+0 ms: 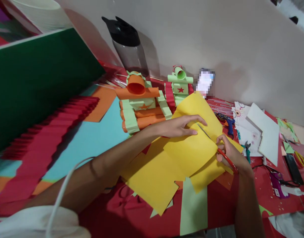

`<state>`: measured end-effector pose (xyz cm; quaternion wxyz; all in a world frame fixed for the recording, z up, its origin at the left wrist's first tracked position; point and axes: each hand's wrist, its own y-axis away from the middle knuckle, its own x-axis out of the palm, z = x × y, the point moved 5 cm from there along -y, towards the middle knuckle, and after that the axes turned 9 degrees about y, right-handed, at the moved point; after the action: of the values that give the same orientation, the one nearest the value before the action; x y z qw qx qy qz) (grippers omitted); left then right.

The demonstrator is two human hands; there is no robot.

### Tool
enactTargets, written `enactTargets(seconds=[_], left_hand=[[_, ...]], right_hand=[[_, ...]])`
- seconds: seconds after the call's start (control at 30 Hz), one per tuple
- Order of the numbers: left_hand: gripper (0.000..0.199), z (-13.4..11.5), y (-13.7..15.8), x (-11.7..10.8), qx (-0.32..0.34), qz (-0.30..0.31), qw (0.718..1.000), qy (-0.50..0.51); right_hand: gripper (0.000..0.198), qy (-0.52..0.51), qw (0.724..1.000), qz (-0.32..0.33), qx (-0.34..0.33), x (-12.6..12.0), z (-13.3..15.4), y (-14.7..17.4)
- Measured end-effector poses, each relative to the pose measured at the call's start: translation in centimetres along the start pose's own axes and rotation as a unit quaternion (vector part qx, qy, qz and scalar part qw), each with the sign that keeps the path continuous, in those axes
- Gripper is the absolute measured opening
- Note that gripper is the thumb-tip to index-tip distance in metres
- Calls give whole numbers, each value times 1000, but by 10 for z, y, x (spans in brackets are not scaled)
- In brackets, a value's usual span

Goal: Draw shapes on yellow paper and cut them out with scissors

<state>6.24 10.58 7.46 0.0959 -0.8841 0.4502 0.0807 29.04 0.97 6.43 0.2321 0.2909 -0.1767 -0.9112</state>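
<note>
My right hand (227, 153) is closed round the red handle of a pair of scissors (226, 158). Their blades reach into a sheet of yellow paper (191, 152), which is parted along a cut line. My left hand (178, 126) lies across that sheet beside the blade tips, thumb and fingers stretched out and apart. Under it are further yellow sheets (152, 178), one with a notched edge. A pale green paper strip (193, 208) pokes out below them towards the table's front edge.
Behind my hands stand an orange and green paper figure (142, 105) and a green and red one (179, 86). A jug (129, 46), phone (205, 81) and glue gun (229, 125) are near the wall. Pleated red paper (43, 148) and a green board (43, 82) occupy the left.
</note>
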Motion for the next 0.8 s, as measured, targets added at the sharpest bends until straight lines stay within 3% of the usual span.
enactTargets(seconds=[0.5,0.8], left_hand=[[46,3,-1,0,17,-3,1000,12],[46,8,-1,-1,31,-69,995,65]], right_hand=[[61,-6,998,-39,45,0,-2,-1],[58,-27,998,-49,22,-4,-7,1]])
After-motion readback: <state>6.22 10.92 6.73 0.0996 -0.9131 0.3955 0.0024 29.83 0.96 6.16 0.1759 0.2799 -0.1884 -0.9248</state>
